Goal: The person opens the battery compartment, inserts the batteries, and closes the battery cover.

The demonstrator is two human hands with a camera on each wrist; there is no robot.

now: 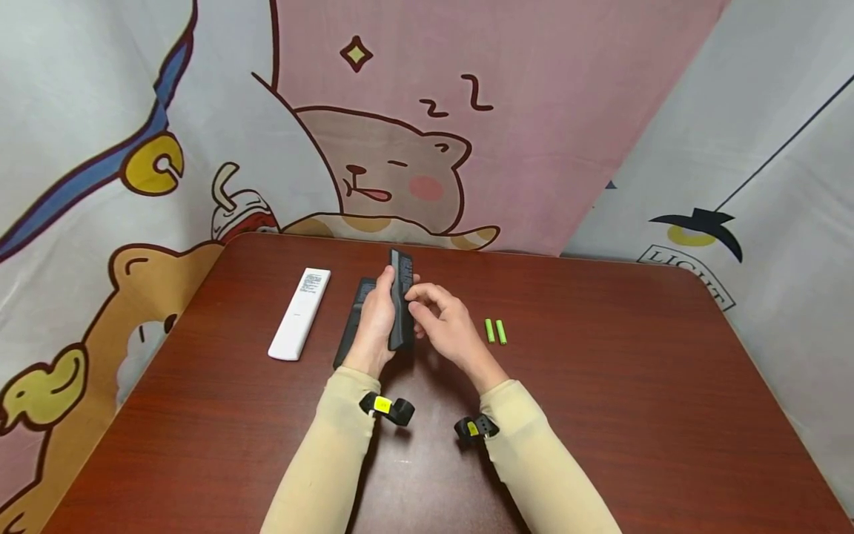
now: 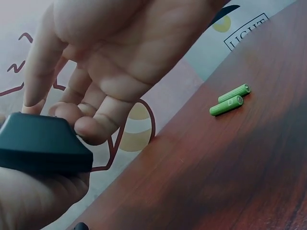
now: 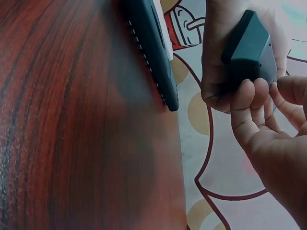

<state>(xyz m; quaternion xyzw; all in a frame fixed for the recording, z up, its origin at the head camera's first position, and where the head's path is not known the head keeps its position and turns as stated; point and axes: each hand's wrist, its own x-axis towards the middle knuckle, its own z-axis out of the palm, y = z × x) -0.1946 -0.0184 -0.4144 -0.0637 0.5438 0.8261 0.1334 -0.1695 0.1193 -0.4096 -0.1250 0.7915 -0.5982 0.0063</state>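
My left hand grips a black remote control, raised over the table and tilted up on its side. Its printed back faces right, toward my right hand. The fingers of that hand are bent, their tips at the remote's right side. In the right wrist view, the right fingertips lie against the end of the remote. The left wrist view has the remote resting on the left palm, with the right hand arched over it.
A second black remote lies on the brown table, partly hidden behind my left hand. Farther left is a white remote, face down. Two green batteries lie side by side right of my right hand. A printed cloth hangs behind the table.
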